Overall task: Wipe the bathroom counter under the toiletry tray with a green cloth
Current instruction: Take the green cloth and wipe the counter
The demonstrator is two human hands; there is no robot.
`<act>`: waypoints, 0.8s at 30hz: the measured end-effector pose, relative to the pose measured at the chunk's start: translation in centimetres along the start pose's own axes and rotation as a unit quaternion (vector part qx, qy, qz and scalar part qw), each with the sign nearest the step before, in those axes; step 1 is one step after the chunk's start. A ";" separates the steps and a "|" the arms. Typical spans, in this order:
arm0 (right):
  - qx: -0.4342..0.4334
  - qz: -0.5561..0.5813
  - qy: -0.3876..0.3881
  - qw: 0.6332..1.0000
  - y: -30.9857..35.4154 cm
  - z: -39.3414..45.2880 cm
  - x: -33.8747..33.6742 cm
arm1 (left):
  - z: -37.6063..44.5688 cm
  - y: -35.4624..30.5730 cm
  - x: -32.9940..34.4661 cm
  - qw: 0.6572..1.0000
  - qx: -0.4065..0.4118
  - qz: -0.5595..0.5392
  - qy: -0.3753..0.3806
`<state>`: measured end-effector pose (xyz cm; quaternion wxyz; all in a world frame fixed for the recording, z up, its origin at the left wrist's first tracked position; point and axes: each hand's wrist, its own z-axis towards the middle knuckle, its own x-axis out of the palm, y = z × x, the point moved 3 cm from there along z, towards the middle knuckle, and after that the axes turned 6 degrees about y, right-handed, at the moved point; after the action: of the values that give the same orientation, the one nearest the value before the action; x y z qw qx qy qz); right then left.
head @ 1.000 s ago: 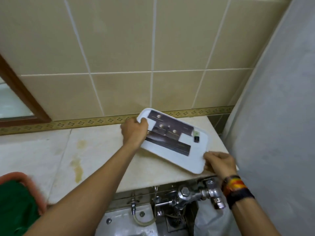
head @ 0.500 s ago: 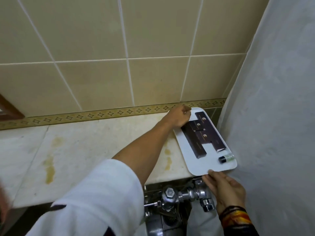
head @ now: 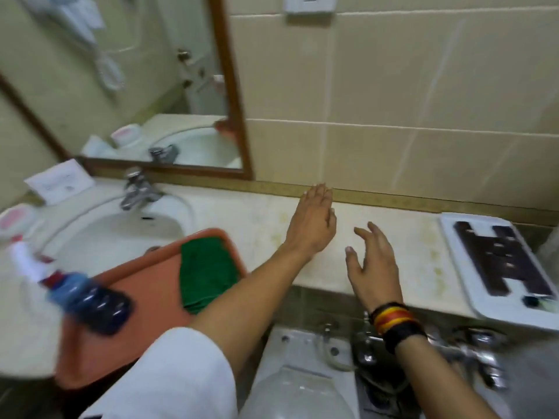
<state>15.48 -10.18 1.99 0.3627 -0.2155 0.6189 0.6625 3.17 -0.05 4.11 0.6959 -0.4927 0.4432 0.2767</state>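
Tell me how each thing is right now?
Left hand: open, holding nothing, over the counter.
Right hand: open, fingers spread, holding nothing.
White tray: flat at the counter's right end, dark packets on it.
Green cloth: crumpled in the orange tray, untouched.
Orange tray: resting over the sink's edge.
Counter: bare in the middle, yellow stains.
Tap: no water seen.

Bathroom, hotel-like: beige tiled wall (head: 393,86), wood-framed mirror (head: 121,86), white sink (head: 99,234) with chrome tap (head: 136,189), marble desk (head: 257,225), wall hairdryer reflected (head: 75,28), white toiletry tray (head: 472,267), toilet flush valve (head: 472,352) below.
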 end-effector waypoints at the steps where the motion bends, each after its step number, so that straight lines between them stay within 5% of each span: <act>1: -0.025 -0.007 0.034 0.999 3.2 -0.2 2.4 | -1.8 3.2 -2.3 0.999 -0.033 0.000 -0.024; 6: -0.097 -0.016 0.156 0.983 15.0 -2.3 12.5 | -10.3 17.0 -9.1 0.978 -0.196 0.015 -0.062; 12: -0.031 -0.192 0.283 0.939 18.6 -3.8 22.4 | -15.4 24.2 -7.5 0.956 -0.289 0.038 0.035; 20: 0.013 -0.008 0.200 0.980 19.1 -3.9 20.0 | -13.9 23.3 -8.0 0.927 -0.332 -0.171 -0.037; 24: 0.016 0.062 0.056 0.996 14.8 -2.5 11.0 | -8.4 16.4 -8.8 0.923 -0.227 -0.305 -0.056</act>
<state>-3.10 -9.84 3.34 0.2893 -0.2071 0.6611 0.6606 -17.16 -1.49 3.68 0.6399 -0.7326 0.1568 0.1710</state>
